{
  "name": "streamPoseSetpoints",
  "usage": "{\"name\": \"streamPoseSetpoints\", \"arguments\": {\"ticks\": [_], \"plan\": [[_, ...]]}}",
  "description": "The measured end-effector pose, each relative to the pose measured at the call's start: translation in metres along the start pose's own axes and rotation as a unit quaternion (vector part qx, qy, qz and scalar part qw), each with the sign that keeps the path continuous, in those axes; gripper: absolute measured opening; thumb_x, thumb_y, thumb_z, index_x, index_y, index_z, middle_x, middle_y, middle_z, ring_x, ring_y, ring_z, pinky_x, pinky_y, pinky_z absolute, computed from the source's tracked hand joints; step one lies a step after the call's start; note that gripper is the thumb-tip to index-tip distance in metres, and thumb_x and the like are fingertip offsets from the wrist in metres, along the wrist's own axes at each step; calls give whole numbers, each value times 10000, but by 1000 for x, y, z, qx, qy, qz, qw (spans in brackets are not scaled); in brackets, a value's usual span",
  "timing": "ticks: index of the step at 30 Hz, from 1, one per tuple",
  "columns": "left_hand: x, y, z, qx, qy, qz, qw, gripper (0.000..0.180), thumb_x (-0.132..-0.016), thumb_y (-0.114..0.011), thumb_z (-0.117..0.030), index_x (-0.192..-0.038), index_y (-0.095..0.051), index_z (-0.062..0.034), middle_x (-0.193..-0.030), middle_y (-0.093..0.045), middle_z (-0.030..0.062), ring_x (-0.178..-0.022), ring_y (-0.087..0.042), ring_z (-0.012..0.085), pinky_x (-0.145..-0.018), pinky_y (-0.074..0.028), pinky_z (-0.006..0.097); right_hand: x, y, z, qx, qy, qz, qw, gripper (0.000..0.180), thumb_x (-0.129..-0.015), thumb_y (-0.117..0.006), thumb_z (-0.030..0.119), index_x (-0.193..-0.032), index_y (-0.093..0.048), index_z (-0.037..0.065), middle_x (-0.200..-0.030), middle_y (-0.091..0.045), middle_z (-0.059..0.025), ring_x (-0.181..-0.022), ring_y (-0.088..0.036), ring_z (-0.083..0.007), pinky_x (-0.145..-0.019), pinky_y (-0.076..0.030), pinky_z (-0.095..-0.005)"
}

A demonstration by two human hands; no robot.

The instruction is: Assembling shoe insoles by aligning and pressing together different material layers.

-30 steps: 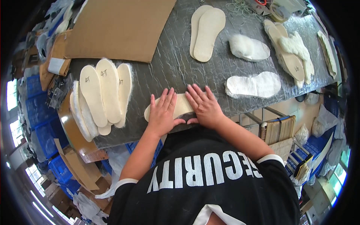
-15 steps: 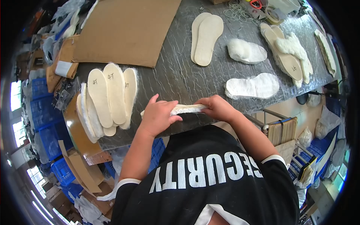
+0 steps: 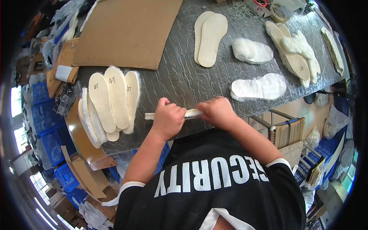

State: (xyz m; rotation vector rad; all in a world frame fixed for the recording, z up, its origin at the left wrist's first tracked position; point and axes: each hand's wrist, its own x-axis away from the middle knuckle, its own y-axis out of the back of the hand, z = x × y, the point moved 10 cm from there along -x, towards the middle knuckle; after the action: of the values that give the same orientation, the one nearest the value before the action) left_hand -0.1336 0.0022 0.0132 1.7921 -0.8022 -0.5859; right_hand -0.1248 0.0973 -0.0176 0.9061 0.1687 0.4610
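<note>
At the left of the table [image 3: 184, 84], fleece-backed insoles [image 3: 117, 96] lie fanned, most overlapping yet with marked ends exposed, probably so each can be read and lifted singly; a cardboard sheet [image 3: 126, 36] occupies the space beyond them. Near the front edge, the person's left hand [image 3: 168, 120] is closed around one pale insole [image 3: 193, 112], whose end pokes out to its left. The insole is seen nearly edge-on, and the right hand [image 3: 217, 112] grips it farther right with curled fingers, the two-sided hold presumably keeping it steady. The knuckles block the view of much of it. Beyond the hands, two bare insoles [image 3: 211, 40] overlap; rightward, a white fluffy insole [image 3: 258, 87] lies just beside the right hand, limiting room there, and a loose pile of insoles [image 3: 291, 57] crowds the far right.
</note>
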Motion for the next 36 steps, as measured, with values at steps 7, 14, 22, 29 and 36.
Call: {"name": "streamPoseSetpoints", "arguments": {"ticks": [7, 14, 22, 29, 36], "plan": [[0, -6, 2, -1, 26, -5, 1000, 150, -772, -691, -199, -701, -597, -107, -612, -588, 37, -642, -587, 208, -778, -390, 406, -5, -15, -10, -28, -26, 23, 999, 266, -819, -652, 353, -730, -629, 103, -662, -630, -117, -696, -638, -330, -624, -481, -465], [13, -42, 21, -64, 99, 50, 992, 869, -740, -663, -527, -1403, -391, -35, -1521, -289, 121, -1424, -220, 238, -1112, -137, 621, 2, -20, -15, 106, -87, 57, 989, 666, -776, -621, 525, -1293, -517, 119, -1391, -474, -101, -1289, -426, -309, -1017, -337, -493], [30, -77, 27, -33, 56, 70, 995, 971, -750, -552, -658, -1445, -310, -25, -1553, -219, 131, -1451, -160, 277, -1139, -75, 583, 2, -53, -5, 171, 31, 55, 983, 983, -711, -515, 725, -1446, -364, 90, -1528, -279, -147, -1440, -203, -294, -1146, -96, -550], [32, -57, 40, 42, 54, 0, 998, 845, -823, -596, -521, -1431, -324, -1, -1522, -276, 173, -1418, -248, 306, -1151, -156, 506, 4, -55, -8, 156, 55, 12, 986, 879, -710, -653, 590, -1386, -425, 76, -1488, -348, -146, -1411, -267, -311, -1133, -164, -538], [167, -81, 95, 470, 508, -376, 616, 290, -905, -646, -176, -1127, -539, -22, -1043, -574, 82, -949, -582, 163, -801, -480, 291, 15, -25, -5, 53, 32, -116, 991, 728, -691, -774, 368, -1272, -467, 57, -1129, -581, -125, -1046, -528, -337, -931, -388, -471]]}}
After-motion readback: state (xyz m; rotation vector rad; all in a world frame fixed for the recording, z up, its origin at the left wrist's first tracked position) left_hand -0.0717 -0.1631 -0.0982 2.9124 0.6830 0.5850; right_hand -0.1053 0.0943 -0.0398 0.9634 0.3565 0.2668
